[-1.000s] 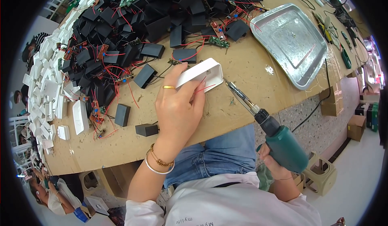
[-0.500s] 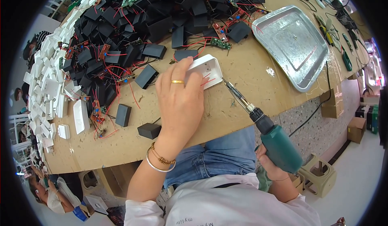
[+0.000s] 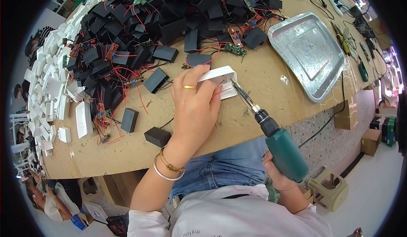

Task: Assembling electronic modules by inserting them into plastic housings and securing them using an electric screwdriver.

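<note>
My left hand point(image 3: 196, 110) is closed around a white plastic housing point(image 3: 227, 72), fingers over its far side and thumb inside. Its open side is tilted toward the right. Thin red wires point(image 3: 219, 88) stick out beside my thumb. In my right hand point(image 3: 274, 171) is a green electric screwdriver point(image 3: 286, 152), gripped at its lower part; some of the fingers are hidden behind the body. The long metal bit of the screwdriver points up and left, its tip at the right inner end of the housing. Whether a screw sits at the tip is too small to tell.
Black boxes point(image 3: 159, 54) with red wires and circuit boards are heaped at the far side. White casings point(image 3: 55, 76) pile along the left. A metal tray point(image 3: 313, 95) lies at right, with pliers point(image 3: 344, 46) beyond. A stool point(image 3: 330, 186) stands on the floor. Another person point(image 3: 51, 199) sits lower left.
The housing has tipped in my left hand, showing more of its long side wall. My right hand has shifted the screwdriver left, and its tip now reaches into the housing's end.
</note>
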`<state>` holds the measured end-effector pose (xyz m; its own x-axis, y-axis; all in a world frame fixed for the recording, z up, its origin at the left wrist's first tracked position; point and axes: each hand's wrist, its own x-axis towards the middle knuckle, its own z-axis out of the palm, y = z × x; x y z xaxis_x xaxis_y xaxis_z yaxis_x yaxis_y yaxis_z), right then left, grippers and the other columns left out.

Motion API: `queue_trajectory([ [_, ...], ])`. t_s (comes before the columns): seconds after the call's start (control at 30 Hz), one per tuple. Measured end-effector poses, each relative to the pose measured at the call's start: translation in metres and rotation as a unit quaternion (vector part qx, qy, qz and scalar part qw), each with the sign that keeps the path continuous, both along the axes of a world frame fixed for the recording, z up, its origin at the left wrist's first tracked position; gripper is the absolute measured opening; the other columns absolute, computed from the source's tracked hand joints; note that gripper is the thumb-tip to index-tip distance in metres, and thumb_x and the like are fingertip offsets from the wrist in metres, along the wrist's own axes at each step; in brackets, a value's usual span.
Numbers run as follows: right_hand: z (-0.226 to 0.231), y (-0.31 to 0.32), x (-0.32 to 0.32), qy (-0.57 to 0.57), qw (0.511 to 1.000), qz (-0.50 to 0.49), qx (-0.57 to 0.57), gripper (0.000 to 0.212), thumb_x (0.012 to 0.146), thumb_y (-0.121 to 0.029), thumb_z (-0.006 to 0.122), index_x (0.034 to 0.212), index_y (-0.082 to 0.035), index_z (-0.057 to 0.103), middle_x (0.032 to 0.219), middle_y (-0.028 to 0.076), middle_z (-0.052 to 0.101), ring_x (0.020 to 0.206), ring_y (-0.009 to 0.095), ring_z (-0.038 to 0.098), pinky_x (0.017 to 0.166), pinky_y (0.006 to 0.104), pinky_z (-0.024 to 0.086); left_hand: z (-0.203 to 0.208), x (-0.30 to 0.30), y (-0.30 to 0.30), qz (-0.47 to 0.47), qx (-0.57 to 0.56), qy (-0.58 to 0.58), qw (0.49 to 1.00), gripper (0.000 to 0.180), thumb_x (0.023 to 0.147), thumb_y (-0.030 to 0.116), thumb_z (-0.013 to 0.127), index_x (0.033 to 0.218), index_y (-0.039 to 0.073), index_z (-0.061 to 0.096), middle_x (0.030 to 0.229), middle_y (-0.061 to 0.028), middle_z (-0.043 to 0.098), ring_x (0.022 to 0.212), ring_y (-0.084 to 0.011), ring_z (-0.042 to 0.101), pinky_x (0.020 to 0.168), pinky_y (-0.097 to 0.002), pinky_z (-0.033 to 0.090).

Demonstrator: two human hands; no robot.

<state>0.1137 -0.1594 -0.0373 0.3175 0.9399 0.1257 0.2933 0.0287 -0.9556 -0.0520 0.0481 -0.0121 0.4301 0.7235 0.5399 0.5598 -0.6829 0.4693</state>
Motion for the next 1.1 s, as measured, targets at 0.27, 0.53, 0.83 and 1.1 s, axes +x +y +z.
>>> queue_trajectory([
  [0.27,-0.003,0.005,-0.006,-0.022,1.0,-0.006,-0.019,0.03,0.078,-0.007,0.072,0.104,0.006,0.063,0.08,0.011,0.063,0.064,0.019,0.061,0.059,0.03,0.048,0.001,0.0,-0.001,-0.006,-0.019,-0.021,1.0,0.014,0.072,0.0,0.07,0.085,0.0,0.063,0.117,-0.0143,0.055,0.108,-0.037,0.048,0.092,-0.044,0.043],
  [0.53,0.003,0.005,-0.008,0.023,0.996,-0.016,-0.084,0.03,0.08,-0.013,0.074,0.103,0.004,0.064,0.081,0.009,0.062,0.067,0.018,0.058,0.062,0.0303,0.047,0.0,-0.001,-0.001,0.003,-0.012,-0.014,1.0,0.013,0.071,0.0,0.072,0.081,0.003,0.063,0.118,-0.0117,0.054,0.106,-0.0338,0.049,0.087,-0.041,0.046],
  [0.83,0.016,0.01,-0.017,0.118,0.983,-0.063,-0.123,0.023,0.081,-0.014,0.074,0.093,0.001,0.063,0.082,0.006,0.06,0.07,0.015,0.056,0.065,0.029,0.045,0.0,-0.001,0.0,-0.002,-0.01,-0.02,1.0,0.013,0.072,-0.001,0.071,0.08,0.002,0.062,0.118,-0.0122,0.055,0.106,-0.0336,0.049,0.086,-0.0409,0.046],
  [1.1,0.025,0.015,-0.02,0.136,0.982,-0.067,-0.115,0.018,0.082,-0.013,0.073,0.09,0.0,0.064,0.077,0.004,0.061,0.066,0.012,0.055,0.061,0.027,0.045,-0.001,-0.001,-0.001,-0.002,-0.013,-0.026,1.0,0.013,0.073,0.0,0.072,0.08,0.002,0.061,0.118,-0.0118,0.055,0.105,-0.0333,0.049,0.086,-0.04,0.046],
])
